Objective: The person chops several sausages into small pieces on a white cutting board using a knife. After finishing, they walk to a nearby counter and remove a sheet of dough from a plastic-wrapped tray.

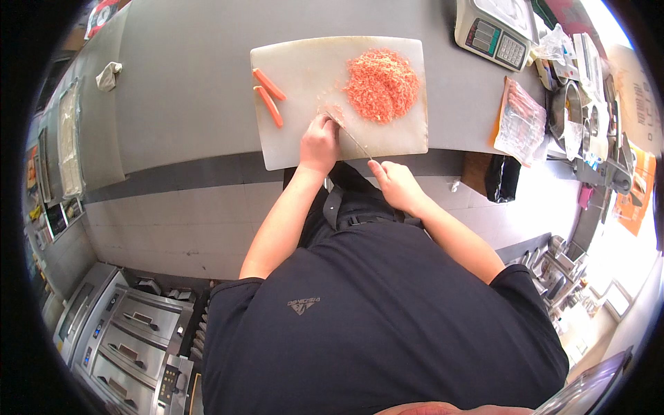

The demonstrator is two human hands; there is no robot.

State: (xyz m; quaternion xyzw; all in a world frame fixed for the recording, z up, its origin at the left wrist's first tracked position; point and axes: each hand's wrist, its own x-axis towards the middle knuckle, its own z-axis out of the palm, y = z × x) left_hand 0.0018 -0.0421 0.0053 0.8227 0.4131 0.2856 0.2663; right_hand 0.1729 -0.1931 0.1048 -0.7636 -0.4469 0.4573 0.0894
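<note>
A white cutting board (306, 57) lies at the front edge of the grey worktop. My right hand (398, 184) grips the handle of a knife (355, 140), whose blade slants over the board towards my left hand (320, 142). The left fingers are bunched on the board against the blade; whatever may be under them is hidden. Small orange scraps (332, 109) lie by the knife tip. To the right is a heap of finely chopped orange-red food (383, 87). Two orange-red sticks, apparently crab sticks (270, 84), rest at the board's left side.
A digital scale (493, 39) stands at the far right of the worktop (192, 78). Nearer lies a plastic packet of reddish food (521, 122), beside a metal bowl (565, 111). A crumpled cloth (108, 76) is on the left. Stainless steel ovens (129, 347) stand behind me.
</note>
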